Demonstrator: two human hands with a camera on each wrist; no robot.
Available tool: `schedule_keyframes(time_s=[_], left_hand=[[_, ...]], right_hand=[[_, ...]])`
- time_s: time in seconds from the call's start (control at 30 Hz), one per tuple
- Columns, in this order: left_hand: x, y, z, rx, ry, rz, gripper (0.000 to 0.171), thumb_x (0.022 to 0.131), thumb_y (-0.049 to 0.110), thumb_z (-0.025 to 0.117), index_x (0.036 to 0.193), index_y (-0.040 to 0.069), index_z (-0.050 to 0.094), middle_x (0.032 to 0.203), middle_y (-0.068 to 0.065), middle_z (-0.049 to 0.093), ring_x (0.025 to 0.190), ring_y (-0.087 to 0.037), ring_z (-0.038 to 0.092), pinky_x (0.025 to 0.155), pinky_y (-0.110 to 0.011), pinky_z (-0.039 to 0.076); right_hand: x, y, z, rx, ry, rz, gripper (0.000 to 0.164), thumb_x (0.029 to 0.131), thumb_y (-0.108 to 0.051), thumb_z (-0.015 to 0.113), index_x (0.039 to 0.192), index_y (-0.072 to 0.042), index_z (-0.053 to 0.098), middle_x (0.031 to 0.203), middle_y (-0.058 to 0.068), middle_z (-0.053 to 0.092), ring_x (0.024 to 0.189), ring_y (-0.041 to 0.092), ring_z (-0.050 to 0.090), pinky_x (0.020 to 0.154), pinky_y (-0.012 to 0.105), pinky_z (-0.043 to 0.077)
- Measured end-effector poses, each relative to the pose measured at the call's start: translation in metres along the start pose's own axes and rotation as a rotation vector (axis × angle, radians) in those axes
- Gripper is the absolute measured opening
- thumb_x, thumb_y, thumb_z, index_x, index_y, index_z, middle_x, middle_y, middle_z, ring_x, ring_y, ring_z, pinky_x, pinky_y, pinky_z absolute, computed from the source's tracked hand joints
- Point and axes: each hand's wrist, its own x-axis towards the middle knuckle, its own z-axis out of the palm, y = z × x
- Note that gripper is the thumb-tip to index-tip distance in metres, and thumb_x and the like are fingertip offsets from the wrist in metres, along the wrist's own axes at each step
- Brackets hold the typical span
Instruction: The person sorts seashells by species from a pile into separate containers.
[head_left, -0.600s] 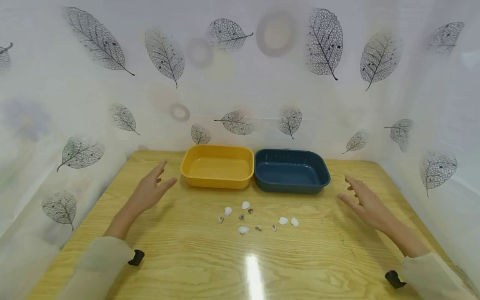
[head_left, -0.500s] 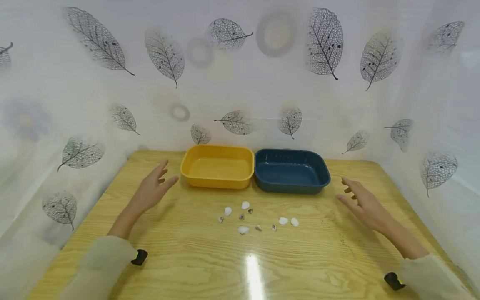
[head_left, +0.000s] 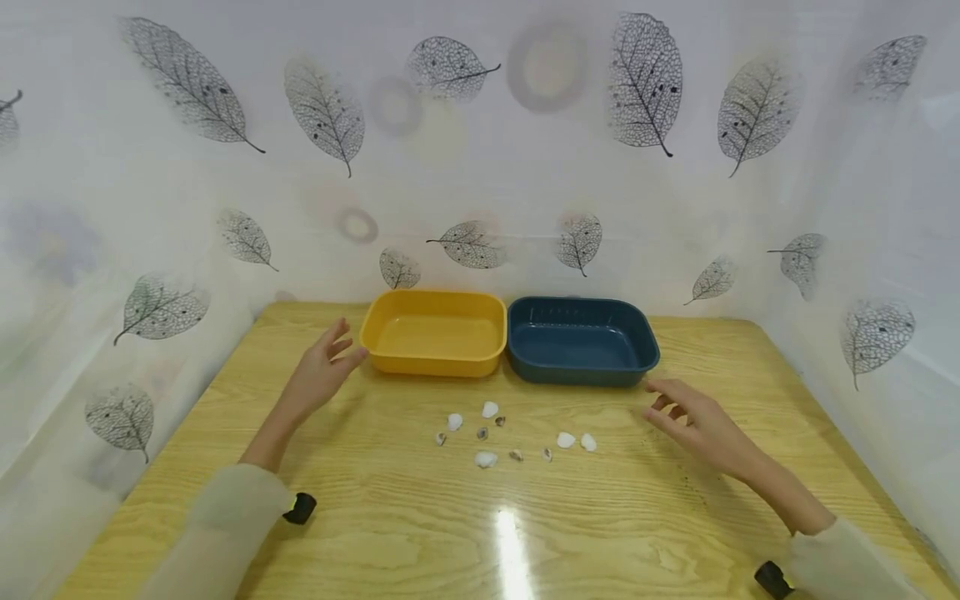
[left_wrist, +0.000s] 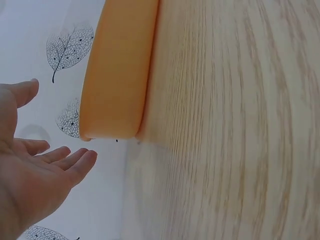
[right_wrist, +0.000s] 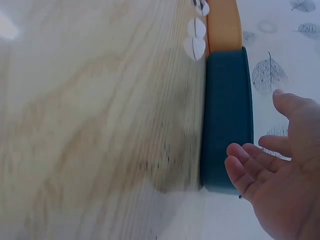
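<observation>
My left hand hovers over the table just left of a yellow rectangular tub, its fingers loosely bent around nothing. On the other side, my right hand hangs near the front right corner of a dark blue tub, relaxed and holding nothing. In front of the tubs lie several white seashells, among them one shell nearest me and a pair on the right with a shell. Smaller brownish shells, such as one, are scattered between them. The right wrist view shows the blue tub beyond the fingers.
Both tubs stand side by side at the back of the wooden table, against a white leaf-patterned sheet. That sheet also hangs along the left and right sides. A bright light reflection lies on the near tabletop.
My right hand has moved left, toward the blue tub and the shells. The left hand has shifted slightly right, closer to the yellow tub. The shells and tubs stay in place.
</observation>
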Motion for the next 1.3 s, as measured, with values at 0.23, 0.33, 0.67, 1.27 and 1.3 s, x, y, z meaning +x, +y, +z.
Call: schedule_keyframes(time_s=[0.23, 0.33, 0.67, 1.27, 1.3], left_hand=[[0.009, -0.004, 0.007, -0.046, 0.0, -0.024, 0.082, 0.108, 0.033, 0.058, 0.167, 0.007, 0.008, 0.171, -0.018, 0.012, 0.152, -0.04, 0.028, 0.115, -0.06, 0.037], [0.012, -0.005, 0.009, -0.062, 0.006, -0.045, 0.082, 0.107, 0.036, 0.057, 0.166, 0.006, 0.009, 0.172, -0.016, 0.01, 0.152, -0.039, 0.028, 0.116, -0.058, 0.036], [0.022, -0.01, 0.014, -0.112, 0.036, -0.055, 0.079, 0.108, 0.032, 0.058, 0.166, 0.004, 0.012, 0.17, -0.021, 0.014, 0.151, -0.043, 0.028, 0.116, -0.056, 0.037], [0.033, -0.018, 0.024, -0.077, 0.007, -0.044, 0.075, 0.109, 0.021, 0.055, 0.163, -0.003, 0.01, 0.169, -0.023, 0.013, 0.152, -0.041, 0.026, 0.121, -0.05, 0.029], [0.034, -0.018, 0.025, -0.07, 0.007, -0.042, 0.075, 0.109, 0.021, 0.055, 0.163, -0.004, 0.01, 0.169, -0.024, 0.013, 0.152, -0.041, 0.026, 0.121, -0.05, 0.029]], right_hand=[[0.002, -0.013, 0.015, 0.104, -0.099, 0.031, 0.045, 0.101, -0.015, 0.068, 0.139, 0.008, 0.058, 0.122, 0.017, 0.066, 0.094, 0.009, 0.064, 0.075, 0.028, 0.058], [0.003, -0.017, 0.021, 0.134, -0.13, 0.04, 0.046, 0.1, -0.015, 0.07, 0.137, 0.01, 0.059, 0.119, 0.016, 0.067, 0.093, 0.008, 0.065, 0.076, 0.028, 0.058], [0.008, -0.031, 0.037, 0.227, -0.208, 0.005, 0.047, 0.097, -0.014, 0.074, 0.134, 0.012, 0.06, 0.121, 0.021, 0.066, 0.092, 0.011, 0.067, 0.075, 0.028, 0.059], [0.02, -0.043, 0.054, 0.1, -0.218, 0.035, 0.041, 0.09, -0.008, 0.08, 0.124, 0.011, 0.068, 0.092, 0.002, 0.059, 0.074, 0.005, 0.048, 0.061, 0.024, 0.045], [0.021, -0.042, 0.055, 0.092, -0.215, 0.041, 0.04, 0.089, -0.008, 0.079, 0.124, 0.01, 0.069, 0.091, 0.001, 0.058, 0.074, 0.005, 0.047, 0.061, 0.024, 0.044]])
